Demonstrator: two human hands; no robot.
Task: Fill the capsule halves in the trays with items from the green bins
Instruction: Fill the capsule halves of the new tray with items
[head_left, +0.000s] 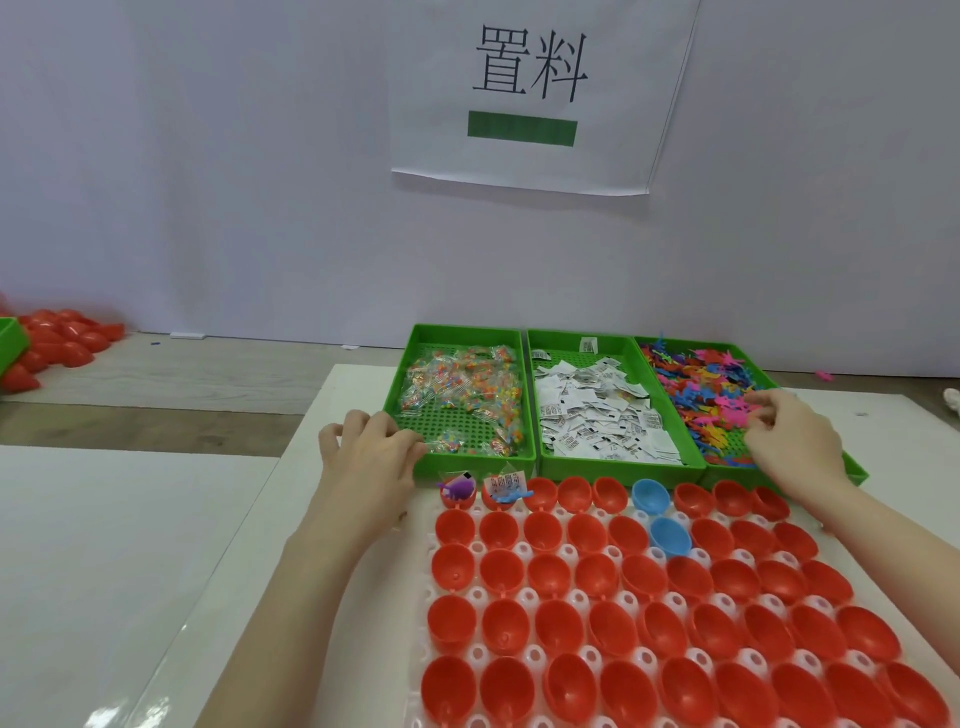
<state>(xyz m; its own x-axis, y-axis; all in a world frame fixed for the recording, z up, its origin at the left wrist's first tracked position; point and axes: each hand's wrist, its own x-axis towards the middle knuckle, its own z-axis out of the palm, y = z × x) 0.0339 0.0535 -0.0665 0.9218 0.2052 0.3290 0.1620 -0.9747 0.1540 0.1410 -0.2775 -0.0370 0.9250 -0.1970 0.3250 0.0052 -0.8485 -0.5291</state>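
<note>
While half-hidden under the right hand (795, 441), blurred toy pieces (701, 384), grip indistinct.

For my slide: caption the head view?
Hands reach into green bins above capsule halves.

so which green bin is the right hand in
The rightmost bin, holding colourful plastic figures; the right hand reaches into it. The others hold paper slips and clear packets.

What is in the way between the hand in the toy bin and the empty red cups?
Nothing visible. The right hand is in the right green bin, and the empty red capsule halves lie open just below its front wall.
</note>
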